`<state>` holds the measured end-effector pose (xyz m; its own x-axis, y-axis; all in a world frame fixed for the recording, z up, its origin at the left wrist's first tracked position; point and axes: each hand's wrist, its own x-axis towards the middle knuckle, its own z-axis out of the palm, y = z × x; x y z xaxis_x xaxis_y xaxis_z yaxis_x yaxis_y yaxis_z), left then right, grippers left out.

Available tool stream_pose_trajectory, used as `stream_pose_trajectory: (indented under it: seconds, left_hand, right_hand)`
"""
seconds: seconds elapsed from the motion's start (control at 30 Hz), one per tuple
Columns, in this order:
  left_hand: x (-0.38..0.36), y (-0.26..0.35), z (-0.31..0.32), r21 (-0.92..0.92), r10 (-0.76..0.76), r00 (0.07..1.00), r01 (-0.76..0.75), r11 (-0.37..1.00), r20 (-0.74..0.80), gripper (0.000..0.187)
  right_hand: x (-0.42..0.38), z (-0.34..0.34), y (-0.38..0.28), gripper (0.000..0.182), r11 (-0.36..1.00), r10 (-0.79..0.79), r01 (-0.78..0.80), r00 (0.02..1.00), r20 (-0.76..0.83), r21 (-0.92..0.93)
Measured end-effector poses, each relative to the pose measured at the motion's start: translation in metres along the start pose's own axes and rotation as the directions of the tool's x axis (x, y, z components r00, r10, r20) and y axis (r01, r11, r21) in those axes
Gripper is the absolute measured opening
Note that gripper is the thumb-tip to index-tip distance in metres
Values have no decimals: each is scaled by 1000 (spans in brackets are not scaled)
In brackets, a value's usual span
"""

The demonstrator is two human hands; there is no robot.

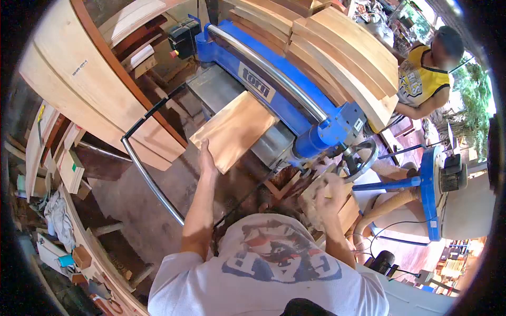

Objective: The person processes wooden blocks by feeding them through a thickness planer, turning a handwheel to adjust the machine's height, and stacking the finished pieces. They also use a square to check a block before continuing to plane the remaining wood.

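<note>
A flat wooden board (234, 129) rests on the metal bed (215, 89) of a blue thickness planer (232, 42), its far end under the machine's body. My left hand (207, 159) grips the board's near left corner, with the thumb on the upper face and the other fingers hidden below. Smeared by motion, my right hand (329, 194) is off to the right of the board, near the planer's handwheel (363, 160) and above some pieces of wood (348, 213). Whether it holds anything cannot be made out.
Several thick boards (342, 47) are stacked on top of the planer. Tall planks (79, 68) lean at the left. A bent metal bar (153, 181) runs along my left side. At the right are a blue-framed machine (431, 195), a hose (382, 210) and another person (424, 79).
</note>
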<state>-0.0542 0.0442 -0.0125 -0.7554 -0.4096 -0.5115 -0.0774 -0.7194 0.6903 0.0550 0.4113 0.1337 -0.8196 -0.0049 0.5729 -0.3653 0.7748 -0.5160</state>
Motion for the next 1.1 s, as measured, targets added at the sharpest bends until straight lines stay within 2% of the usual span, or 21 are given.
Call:
stream_pose_trajectory:
  seconds: [0.07, 0.13, 0.2, 0.23, 0.3, 0.4, 0.47, 0.5, 0.57, 0.63, 0.7, 0.77, 0.83, 0.87, 0.9, 0.97, 1.0, 1.1]
  left_hand:
    - [-7, 6, 10, 34, 4, 1000, -4, 999, -17, 60]
    - [-22, 16, 31, 121, 38, 999, -35, 992, -25, 62]
    - [-13, 10, 37, 247, 65, 989, -31, 969, -130, 62]
    - [-12, 8, 41, 308, 81, 980, -22, 951, -181, 62]
    - [-39, 24, 64, 339, 73, 983, -13, 941, -166, 62]
    - [-65, 35, 92, 223, 160, 972, -119, 967, -174, 60]
    - [-50, 29, 90, 277, 264, 941, -202, 939, -210, 59]
    - [-24, 15, 75, 393, 324, 918, -218, 893, -228, 58]
    - [13, -7, 55, 511, 420, 885, -272, 816, -200, 58]
    - [39, -21, 44, 519, 490, 863, -366, 773, -120, 60]
    - [58, -28, 42, 638, 530, 837, -335, 693, -136, 61]
    - [63, -31, 45, 703, 521, 847, -305, 643, -109, 63]
    - [24, 0, 74, 724, 460, 887, -285, 628, -50, 66]
    - [56, -20, 55, 696, 484, 874, -324, 641, -39, 69]
    - [53, -18, 61, 716, 485, 874, -324, 619, -23, 68]
    - [42, -10, 74, 752, 491, 871, -327, 573, 4, 67]
    - [45, -14, 78, 724, 539, 842, -376, 578, 6, 62]
    - [47, -17, 87, 731, 539, 842, -384, 564, 26, 67]
  right_hand:
    - [21, -31, -19, 26, 979, 119, -125, 992, -46, -161]
    - [33, -41, -14, 26, 963, 74, -105, 989, -131, -247]
    - [42, -44, -2, 28, 959, -116, 47, 965, -236, -281]
    - [47, -45, 0, 30, 946, -97, 23, 971, -217, -324]
    - [55, -48, 2, 35, 913, -56, -23, 982, -180, -407]
    - [58, -46, 24, 43, 891, -51, -51, 976, -210, -452]
    - [63, -43, 33, 47, 898, -48, -58, 972, -229, -437]
    - [65, -40, 36, 50, 901, -47, -62, 970, -238, -429]
    - [67, -36, 38, 53, 902, -46, -59, 972, -230, -427]
    - [70, -32, 40, 54, 898, -38, -68, 973, -230, -434]
    - [71, -26, 42, 54, 916, -37, -68, 967, -252, -396]
    - [70, -22, 47, 54, 928, -20, -83, 963, -271, -363]
    - [70, -22, 51, 54, 937, 13, -110, 959, -283, -330]
    - [69, -22, 51, 52, 937, 30, -129, 956, -290, -326]
    - [68, -20, 56, 51, 941, 0, -105, 951, -310, -322]
    - [67, -19, 53, 49, 948, 75, -166, 947, -314, -273]
    - [67, -19, 52, 48, 943, 58, -155, 948, -314, -294]
    - [69, -19, 48, 47, 938, 33, -139, 948, -317, -318]
